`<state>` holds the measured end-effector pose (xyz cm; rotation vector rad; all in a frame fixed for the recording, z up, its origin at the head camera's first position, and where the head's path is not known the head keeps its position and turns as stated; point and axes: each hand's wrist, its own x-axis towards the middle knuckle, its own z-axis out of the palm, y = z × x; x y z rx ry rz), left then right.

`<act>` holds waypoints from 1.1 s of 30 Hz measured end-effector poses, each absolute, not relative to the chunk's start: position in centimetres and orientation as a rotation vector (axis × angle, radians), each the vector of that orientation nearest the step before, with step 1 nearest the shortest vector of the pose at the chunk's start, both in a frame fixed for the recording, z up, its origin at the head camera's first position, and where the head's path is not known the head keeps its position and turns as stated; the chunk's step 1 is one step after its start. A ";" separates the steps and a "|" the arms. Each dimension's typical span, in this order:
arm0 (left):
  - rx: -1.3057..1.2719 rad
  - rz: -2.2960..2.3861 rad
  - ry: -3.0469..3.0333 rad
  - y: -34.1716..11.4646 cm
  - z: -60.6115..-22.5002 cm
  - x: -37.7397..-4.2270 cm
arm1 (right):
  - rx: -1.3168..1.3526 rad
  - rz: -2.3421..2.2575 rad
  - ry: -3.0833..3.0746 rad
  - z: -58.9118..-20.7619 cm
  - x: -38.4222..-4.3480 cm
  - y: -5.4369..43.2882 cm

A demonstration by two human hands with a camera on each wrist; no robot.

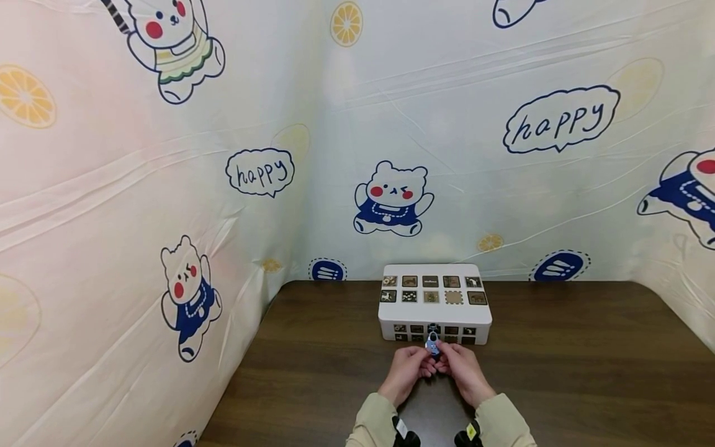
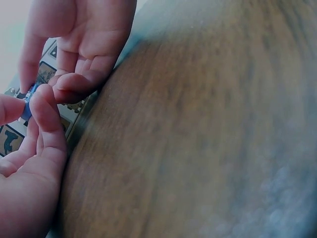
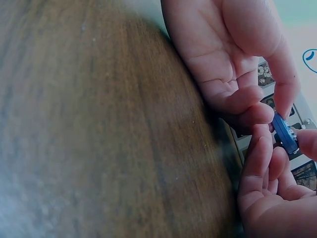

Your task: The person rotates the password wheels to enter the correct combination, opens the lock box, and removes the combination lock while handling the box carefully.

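The right hand (image 3: pixel 277 208) and left hand (image 3: pixel 223 54) meet, fingers curled, at a small blue lock (image 3: pixel 285 133), with each thumb touching it. Just beyond, partly hidden by the hands, is a pale box (image 3: pixel 303 172) with dark printed squares; wooden table (image 3: pixel 99 124) lies on the near side, and pale cloth (image 3: pixel 297 20) shows beyond the box.

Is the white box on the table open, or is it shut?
Shut: in the head view, the lid lies flat on the white box, with no visible gap.
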<state>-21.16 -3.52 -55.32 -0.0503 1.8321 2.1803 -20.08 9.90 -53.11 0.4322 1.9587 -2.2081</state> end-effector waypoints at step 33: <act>-0.053 2.188 1.837 -3.4 -55.1 -21.1 | 0.404 -2.203 1.991 -53.0 -20.0 9.8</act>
